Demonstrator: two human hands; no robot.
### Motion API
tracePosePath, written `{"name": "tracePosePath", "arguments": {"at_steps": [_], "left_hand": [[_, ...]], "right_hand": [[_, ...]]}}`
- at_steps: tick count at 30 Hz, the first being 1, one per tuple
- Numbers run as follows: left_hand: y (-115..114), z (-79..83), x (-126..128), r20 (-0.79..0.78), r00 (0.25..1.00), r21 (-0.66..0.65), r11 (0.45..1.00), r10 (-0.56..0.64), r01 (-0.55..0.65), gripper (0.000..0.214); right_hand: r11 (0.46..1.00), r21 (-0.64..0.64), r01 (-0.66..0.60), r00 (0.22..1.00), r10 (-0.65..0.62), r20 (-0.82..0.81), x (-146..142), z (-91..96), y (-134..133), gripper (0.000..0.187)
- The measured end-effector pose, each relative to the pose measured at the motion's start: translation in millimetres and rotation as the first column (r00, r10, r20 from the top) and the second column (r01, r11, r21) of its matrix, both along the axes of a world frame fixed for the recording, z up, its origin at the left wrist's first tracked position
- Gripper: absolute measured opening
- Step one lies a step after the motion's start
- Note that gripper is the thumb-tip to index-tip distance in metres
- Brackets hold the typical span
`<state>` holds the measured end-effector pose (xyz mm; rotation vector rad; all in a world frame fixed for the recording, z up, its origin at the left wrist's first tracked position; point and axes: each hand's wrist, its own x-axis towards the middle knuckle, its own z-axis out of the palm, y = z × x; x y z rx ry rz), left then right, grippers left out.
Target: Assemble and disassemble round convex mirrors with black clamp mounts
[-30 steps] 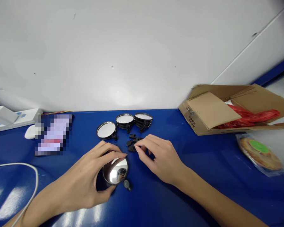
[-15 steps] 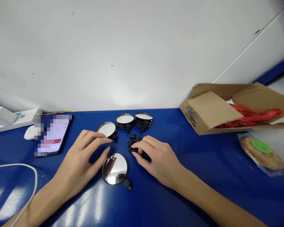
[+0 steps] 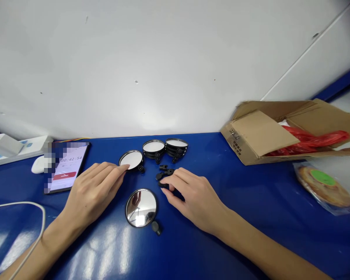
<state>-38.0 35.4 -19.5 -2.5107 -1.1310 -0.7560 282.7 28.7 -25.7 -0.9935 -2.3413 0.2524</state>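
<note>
My left hand (image 3: 97, 190) has its fingers closed at the near-left edge of a small round mirror (image 3: 132, 158) with a black rim; the thumb is mostly hidden. My right hand (image 3: 194, 196) pinches a small black bracket piece (image 3: 163, 184) on the table, partly covered by the fingers. More black bracket pieces (image 3: 165, 173) lie just behind those fingertips. Between the hands, a loose round mirror (image 3: 141, 208) lies face up, its black joint (image 3: 156, 227) pointing to the near right. Two stacks of similar mirrors, left (image 3: 153, 147) and right (image 3: 177, 147), stand farther back.
At left are a phone (image 3: 68, 167) showing a timer, a white rounded case (image 3: 38, 165) and a white power strip (image 3: 32, 147). A white cable (image 3: 42, 221) crosses my left forearm. To the right stand an open cardboard box (image 3: 251, 144) and a wrapped pastry (image 3: 323, 186).
My left hand has turned and closed its fingers, shifting from over the loose mirror to the edge of the mirror behind it. My right hand stays nearly where it was.
</note>
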Motion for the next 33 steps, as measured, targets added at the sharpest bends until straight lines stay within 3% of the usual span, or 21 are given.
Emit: {"name": "tracePosePath", "arguments": {"at_steps": [5,12,17,20,22,25,28,30,33], "left_hand": [[0.3,-5.1,-4.0,-0.052,0.998,0.017,1.000,-0.022,0.023,0.032],[-5.3,-3.2,-5.8,-0.035,0.998,-0.061,0.997,-0.051,0.048,0.054],[-5.8,-0.9,-4.3,-0.002,0.999,-0.068,0.996,-0.049,0.049,0.051],[-6.1,-1.2,-3.8,0.011,0.999,-0.058,0.997,-0.046,0.047,0.046],[-8.1,-0.4,-3.9,0.013,0.998,-0.055,0.996,-0.066,0.066,0.044],[-16.0,2.8,-2.3,0.052,0.991,-0.045,0.991,-0.124,0.126,0.041],[-31.4,4.5,3.8,0.131,0.983,-0.097,0.985,-0.131,0.145,0.040],[-44.6,1.9,9.7,0.226,0.971,-0.201,0.972,-0.076,0.123,0.047],[-62.2,-5.4,17.3,0.285,0.957,-0.245,0.961,-0.053,0.126,0.050]], "right_hand": [[1.000,0.000,0.008,1.000,-0.008,0.004,-1.0,-1.0,0.2,0.008],[1.000,-0.006,-0.002,1.000,0.002,0.020,-0.8,-0.4,0.5,0.010],[1.000,0.006,-0.001,1.000,0.001,0.023,-0.7,-0.7,0.8,0.012],[1.000,-0.007,0.009,0.999,-0.009,-0.032,-1.7,2.8,0.0,0.013],[0.995,-0.102,0.017,0.990,-0.031,-0.137,-2.7,8.6,-1.7,0.012],[0.913,-0.409,0.000,0.938,-0.141,-0.316,-4.4,19.9,-5.3,0.011],[0.735,-0.666,-0.125,0.871,-0.241,-0.429,-6.5,28.3,-8.1,0.023],[0.651,-0.724,-0.228,0.837,-0.248,-0.487,-8.6,30.6,-8.9,0.031],[0.595,-0.744,-0.303,0.821,-0.234,-0.522,-12.2,30.8,-9.0,0.039]]}}
